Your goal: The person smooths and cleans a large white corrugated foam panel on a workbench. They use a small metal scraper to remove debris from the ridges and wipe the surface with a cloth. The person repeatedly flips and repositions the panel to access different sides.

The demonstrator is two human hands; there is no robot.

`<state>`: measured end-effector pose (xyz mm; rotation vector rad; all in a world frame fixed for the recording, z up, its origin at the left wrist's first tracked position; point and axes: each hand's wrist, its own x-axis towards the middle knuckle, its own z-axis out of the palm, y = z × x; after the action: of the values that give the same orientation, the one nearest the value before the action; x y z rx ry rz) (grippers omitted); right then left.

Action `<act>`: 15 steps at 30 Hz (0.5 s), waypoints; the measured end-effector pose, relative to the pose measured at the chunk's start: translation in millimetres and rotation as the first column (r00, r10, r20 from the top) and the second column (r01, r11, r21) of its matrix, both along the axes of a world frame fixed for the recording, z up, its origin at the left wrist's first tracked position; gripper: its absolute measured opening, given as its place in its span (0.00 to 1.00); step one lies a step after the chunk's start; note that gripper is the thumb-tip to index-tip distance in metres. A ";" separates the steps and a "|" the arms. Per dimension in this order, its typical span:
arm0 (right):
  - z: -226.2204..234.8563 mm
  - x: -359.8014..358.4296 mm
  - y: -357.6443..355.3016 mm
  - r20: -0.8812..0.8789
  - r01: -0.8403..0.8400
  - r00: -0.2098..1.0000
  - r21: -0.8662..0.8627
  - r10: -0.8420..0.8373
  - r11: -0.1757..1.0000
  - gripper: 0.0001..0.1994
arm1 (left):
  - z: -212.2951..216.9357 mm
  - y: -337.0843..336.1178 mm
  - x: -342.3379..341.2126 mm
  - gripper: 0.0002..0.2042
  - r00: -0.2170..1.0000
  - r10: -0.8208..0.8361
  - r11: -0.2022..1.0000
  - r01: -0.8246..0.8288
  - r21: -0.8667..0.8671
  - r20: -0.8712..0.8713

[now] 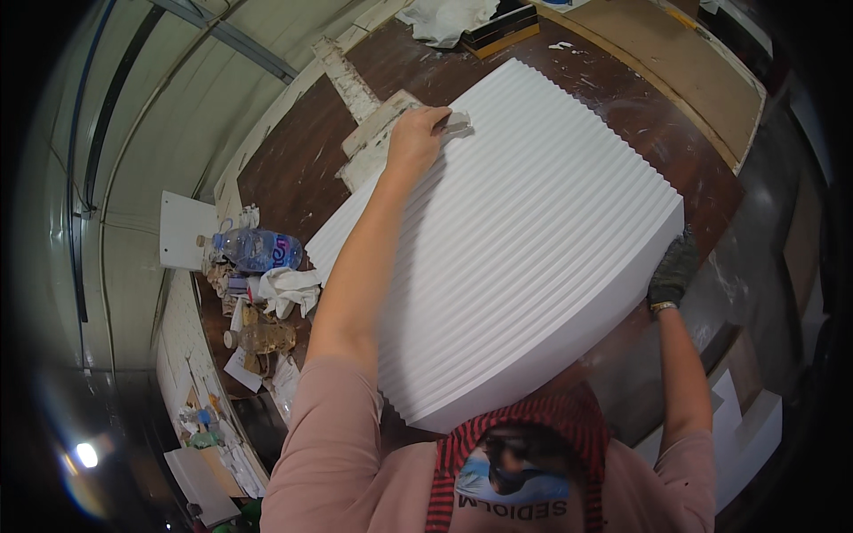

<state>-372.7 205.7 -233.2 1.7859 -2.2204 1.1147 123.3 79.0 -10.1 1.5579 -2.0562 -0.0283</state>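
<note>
Nearest to me, the white ribbed panel (515, 240) is lying tilted over the brown workbench (293, 178). I am pressing my left hand (416, 135) on its far edge, fingers clenched around a small pale pad (456, 124). My gloved right hand (673, 269) is gripping the panel's near right corner. Bottles (258, 250) and rags (289, 289) are sitting beside the panel's left end.
</note>
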 end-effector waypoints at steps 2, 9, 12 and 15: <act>-2.0 0.6 0.0 0.014 0.000 1.000 0.017 -0.001 1.000 0.21 | 5.4 -8.5 -7.2 0.16 1.000 -0.006 0.998 0.004 0.066 0.025; 2.6 0.6 1.8 0.127 -0.021 0.992 0.154 0.001 0.988 0.23 | 18.8 59.3 58.2 0.16 0.991 -0.025 0.971 -0.007 0.239 0.128; -5.4 -5.2 -1.8 0.139 -0.056 0.990 0.164 0.033 0.985 0.24 | 20.8 116.2 110.0 0.16 0.991 0.011 0.964 -0.045 0.260 0.133; -20.8 -15.9 -7.2 0.074 -0.071 0.995 0.113 0.062 0.991 0.24 | 22.0 173.7 161.8 0.15 0.990 0.061 0.958 -0.094 0.271 0.129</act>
<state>-388.7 198.5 -254.1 1.9075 -2.3263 1.0982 285.1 252.7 11.9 1.8480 -2.1544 -0.2063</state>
